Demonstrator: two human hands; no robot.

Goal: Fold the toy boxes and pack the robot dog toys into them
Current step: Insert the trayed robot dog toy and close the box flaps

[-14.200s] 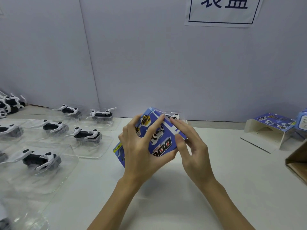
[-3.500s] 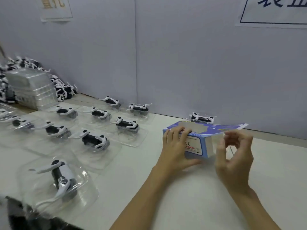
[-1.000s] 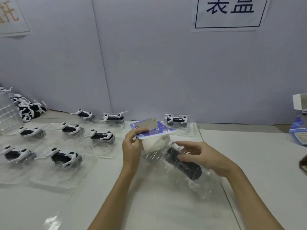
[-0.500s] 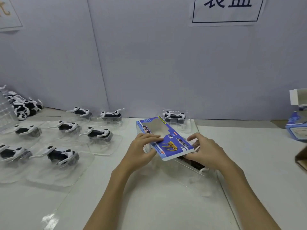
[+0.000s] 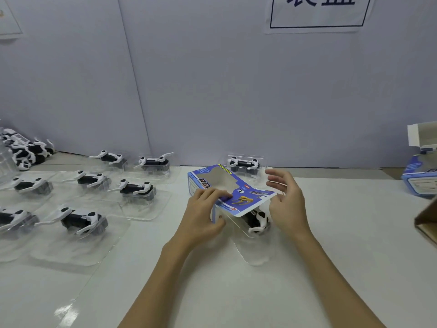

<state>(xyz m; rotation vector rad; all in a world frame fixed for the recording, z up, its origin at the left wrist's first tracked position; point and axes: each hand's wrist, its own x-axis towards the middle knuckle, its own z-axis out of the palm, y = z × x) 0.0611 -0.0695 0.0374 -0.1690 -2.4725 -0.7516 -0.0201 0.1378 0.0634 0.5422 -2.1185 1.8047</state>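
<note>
Two hands working at a blue toy box (image 5: 228, 190).
Left hand (image 5: 203, 214) is gripping the box's near end; right hand (image 5: 287, 202), fingers spread, is hovering beside it, over the toy dog (image 5: 256, 221).

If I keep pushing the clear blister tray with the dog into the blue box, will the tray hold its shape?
Probably not rigidly: the clear tray looks thin and glossy, so likely to flex and slide. The toy dog seated in it may stiffen the middle. The blue box, thin card held by the left hand, could buckle.

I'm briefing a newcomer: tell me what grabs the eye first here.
At centre, the left hand holds a blue box with a toy dog in its clear tray half inside, the right hand open beside it. To the left, rows of dogs in trays cover the table.
</note>
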